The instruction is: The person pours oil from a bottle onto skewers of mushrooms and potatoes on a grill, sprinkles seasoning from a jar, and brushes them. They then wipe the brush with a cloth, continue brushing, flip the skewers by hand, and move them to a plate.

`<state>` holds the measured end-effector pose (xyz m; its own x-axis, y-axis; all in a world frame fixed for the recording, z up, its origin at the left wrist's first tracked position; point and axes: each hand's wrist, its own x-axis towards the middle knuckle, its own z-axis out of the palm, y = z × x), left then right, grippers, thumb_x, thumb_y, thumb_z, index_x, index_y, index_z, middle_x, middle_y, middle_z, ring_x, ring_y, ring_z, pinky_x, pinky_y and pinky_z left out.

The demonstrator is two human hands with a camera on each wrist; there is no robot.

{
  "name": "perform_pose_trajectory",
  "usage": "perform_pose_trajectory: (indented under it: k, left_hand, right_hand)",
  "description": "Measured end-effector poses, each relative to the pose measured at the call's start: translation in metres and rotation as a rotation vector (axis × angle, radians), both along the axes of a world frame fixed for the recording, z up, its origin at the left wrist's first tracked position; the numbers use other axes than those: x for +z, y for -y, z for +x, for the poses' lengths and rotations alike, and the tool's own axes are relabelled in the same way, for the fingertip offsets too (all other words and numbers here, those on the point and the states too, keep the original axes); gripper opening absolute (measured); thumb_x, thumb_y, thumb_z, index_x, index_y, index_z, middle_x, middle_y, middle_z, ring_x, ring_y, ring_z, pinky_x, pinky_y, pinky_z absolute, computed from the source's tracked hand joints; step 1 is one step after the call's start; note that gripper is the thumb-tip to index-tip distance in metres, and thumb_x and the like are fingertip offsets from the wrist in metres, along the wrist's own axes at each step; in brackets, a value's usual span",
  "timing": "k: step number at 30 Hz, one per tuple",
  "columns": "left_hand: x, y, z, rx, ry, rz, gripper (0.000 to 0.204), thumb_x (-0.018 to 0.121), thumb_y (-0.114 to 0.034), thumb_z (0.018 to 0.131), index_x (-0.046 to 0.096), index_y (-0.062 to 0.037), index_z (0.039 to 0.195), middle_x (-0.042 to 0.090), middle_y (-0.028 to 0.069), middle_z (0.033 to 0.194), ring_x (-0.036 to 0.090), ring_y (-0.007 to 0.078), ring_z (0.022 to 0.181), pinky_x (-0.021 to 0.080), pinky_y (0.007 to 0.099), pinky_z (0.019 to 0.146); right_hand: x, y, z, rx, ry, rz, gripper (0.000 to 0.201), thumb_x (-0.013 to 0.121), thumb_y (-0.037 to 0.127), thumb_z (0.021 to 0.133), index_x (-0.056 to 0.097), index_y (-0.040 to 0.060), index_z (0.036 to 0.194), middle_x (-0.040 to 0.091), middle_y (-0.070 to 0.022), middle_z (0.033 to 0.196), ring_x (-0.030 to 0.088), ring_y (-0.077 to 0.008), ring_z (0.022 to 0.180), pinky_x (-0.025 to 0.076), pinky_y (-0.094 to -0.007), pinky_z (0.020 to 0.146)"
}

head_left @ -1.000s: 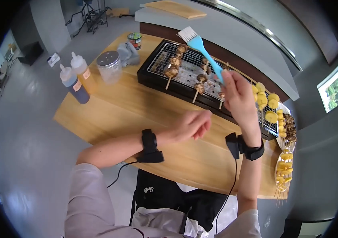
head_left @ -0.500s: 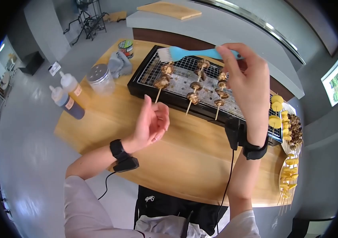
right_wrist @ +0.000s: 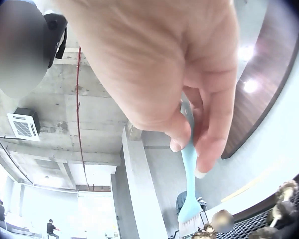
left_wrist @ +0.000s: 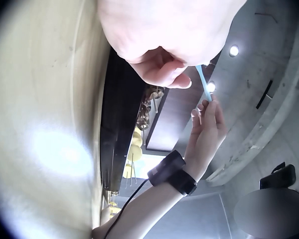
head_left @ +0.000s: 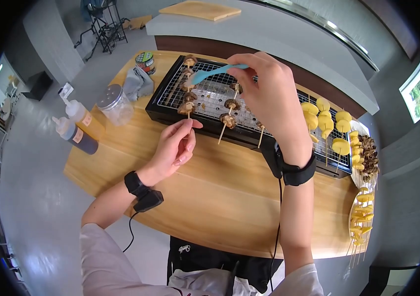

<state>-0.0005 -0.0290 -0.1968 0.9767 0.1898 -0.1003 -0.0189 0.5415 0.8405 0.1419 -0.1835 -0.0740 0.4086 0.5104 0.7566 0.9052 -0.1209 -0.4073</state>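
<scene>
My right hand (head_left: 275,96) grips the handle of a light blue basting brush (head_left: 216,72) over the black grill (head_left: 156,111). The brush head lies against the mushrooms of the leftmost mushroom skewer (head_left: 187,107). At the near end of that skewer, my left hand (head_left: 170,150) pinches the stick between thumb and forefinger. The right wrist view shows the brush (right_wrist: 189,167) pointing down, its pale bristles right at the mushrooms (right_wrist: 205,233). In the left wrist view the left hand (left_wrist: 169,37) hides the pinched stick.
More mushroom skewers (head_left: 228,120) and potato-slice skewers (head_left: 324,121) lie on the grill. Plates of skewers (head_left: 363,212) stand at the table's right end. To the left are two squeeze bottles (head_left: 84,123), a shaker jar (head_left: 116,106), a grey cloth (head_left: 138,84) and a small tub (head_left: 146,62).
The right hand has brought the brush left and down onto the leftmost skewer. The left hand has moved to that skewer's near end and taken hold of the stick.
</scene>
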Motion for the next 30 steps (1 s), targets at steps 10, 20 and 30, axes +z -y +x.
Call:
perform_pose_trajectory:
  k: [10,20,30]
  left_hand:
    - [0.002,-0.006,0.003,0.091,-0.041,0.157,0.029,0.046,-0.027,0.103,0.057,-0.0003,0.107,0.042,-0.0045,0.058,0.029,0.0019,0.037,0.020,0.0184,0.032]
    - [-0.006,-0.013,0.005,0.081,-0.021,0.119,0.027,0.045,-0.029,0.104,0.055,-0.0048,0.096,0.035,-0.0064,0.055,0.026,0.0021,0.039,0.019,0.0197,0.036]
    - [-0.003,-0.012,0.003,0.048,-0.007,0.144,0.029,0.041,-0.030,0.104,0.052,-0.0089,0.089,0.026,-0.0075,0.049,0.021,0.0035,0.039,0.018,0.0206,0.036]
  right_hand:
    - [0.002,0.008,0.003,0.056,-0.049,-0.036,0.014,0.061,0.004,0.088,0.064,-0.0033,0.100,0.064,-0.0200,0.093,0.062,-0.0389,0.086,0.050,-0.0424,0.075]
    - [-0.012,0.014,0.016,0.074,-0.012,-0.151,0.012,0.062,0.000,0.082,0.067,-0.0029,0.092,0.063,-0.0173,0.091,0.062,-0.0379,0.086,0.050,-0.0433,0.075]
    - [-0.008,0.026,0.026,0.023,0.002,-0.128,0.013,0.062,0.000,0.082,0.068,-0.0016,0.094,0.064,-0.0180,0.091,0.062,-0.0385,0.087,0.050,-0.0433,0.076]
